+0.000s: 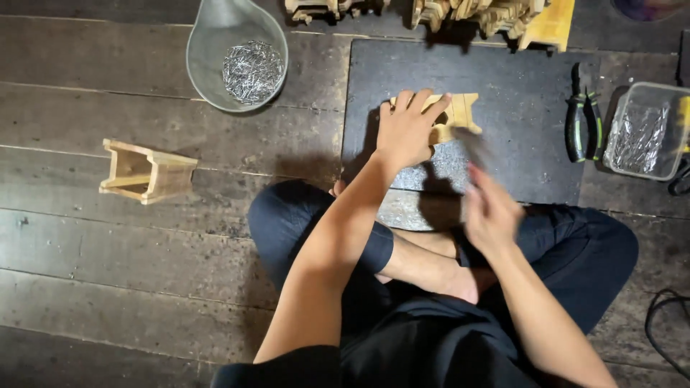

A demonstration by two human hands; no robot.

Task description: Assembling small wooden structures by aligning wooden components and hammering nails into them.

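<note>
Crossed legs in dark trousers fill the bottom of the view, w/ both bare forearms reaching forward over them. Right hand [491, 213] is blurred; its fingers are closed around a dark handle, prob. a small hammer [471, 147], the head hanging just beside the wood piece. Left hand [407, 129] lies flat, fingers spread and pressing down on the small light-coloured wooden piece [460, 115], which sits on a grey stone slab [445, 172] in the middle of a dark board [525, 100].

I judge the wooden piece as light and stiff, a bit easy to split at its thin parts, so better to hold it from the top w/ flat fingers, away from the place where the tool comes down. It may slide on the smooth slab if not pressed.

Left on the plank floor [108, 273] lies a finished small wooden stool-like frame [146, 171]. A metal bowl w/ nails [241, 61] stands at top left. Pliers w/ green grips [583, 118] and a clear plastic box of nails [643, 133] lie at right, well apart from the hands
</note>
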